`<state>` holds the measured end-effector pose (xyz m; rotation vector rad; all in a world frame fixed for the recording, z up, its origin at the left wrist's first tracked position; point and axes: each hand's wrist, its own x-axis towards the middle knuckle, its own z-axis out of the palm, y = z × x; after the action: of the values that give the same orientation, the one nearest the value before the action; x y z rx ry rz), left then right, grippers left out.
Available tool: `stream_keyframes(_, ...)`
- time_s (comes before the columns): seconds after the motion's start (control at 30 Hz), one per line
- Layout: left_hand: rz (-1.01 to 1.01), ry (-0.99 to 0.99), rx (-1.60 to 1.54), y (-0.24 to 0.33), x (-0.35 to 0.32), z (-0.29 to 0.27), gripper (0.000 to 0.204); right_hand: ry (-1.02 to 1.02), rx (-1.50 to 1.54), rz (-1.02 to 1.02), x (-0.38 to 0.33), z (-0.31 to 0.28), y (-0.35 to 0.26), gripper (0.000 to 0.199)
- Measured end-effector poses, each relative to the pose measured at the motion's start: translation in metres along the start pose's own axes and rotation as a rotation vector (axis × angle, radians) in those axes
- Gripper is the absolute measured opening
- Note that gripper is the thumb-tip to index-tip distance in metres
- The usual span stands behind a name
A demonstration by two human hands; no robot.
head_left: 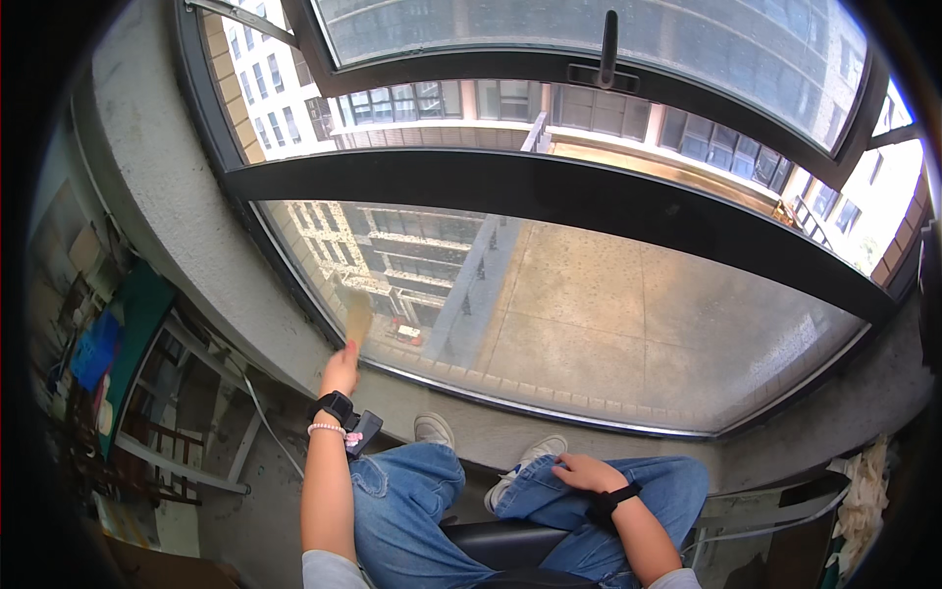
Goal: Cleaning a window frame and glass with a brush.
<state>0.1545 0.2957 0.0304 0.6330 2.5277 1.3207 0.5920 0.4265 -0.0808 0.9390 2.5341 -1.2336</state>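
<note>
My left hand point(340, 373) reaches forward to the lower left corner of the window, closed round a flat tan brush point(359, 319). The brush points up, and its pale far end is blurred in front of the lower glass pane point(589, 304); whether it touches the glass I cannot tell. A dark band with a small device sits on my left wrist, beside a beaded bracelet. My right hand point(592, 474) lies on my right leg in blue jeans point(648, 481), holding nothing, its fingers resting on the denim.
Above the dark crossbar point(549, 182), a tilted window sash point(589, 69) with a handle point(609, 49) stands ajar. A concrete sill point(471, 439) runs below the glass, near my shoes. At left stands a green-topped table point(137, 324) with a blue item point(95, 351); crumpled pale material point(863, 501) lies at right.
</note>
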Motion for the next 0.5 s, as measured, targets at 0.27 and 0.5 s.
stream_keyframes(0.27,0.163,0.282,0.343,-0.015,0.006,0.002,0.056,-0.025,-0.003,0.032,-0.002,-0.003,-0.005,0.045)
stream_keyframes(0.5,0.121,0.159,-0.322,0.012,0.0,0.006,0.047,-0.032,0.002,0.082,-0.003,-0.002,-0.001,0.045)
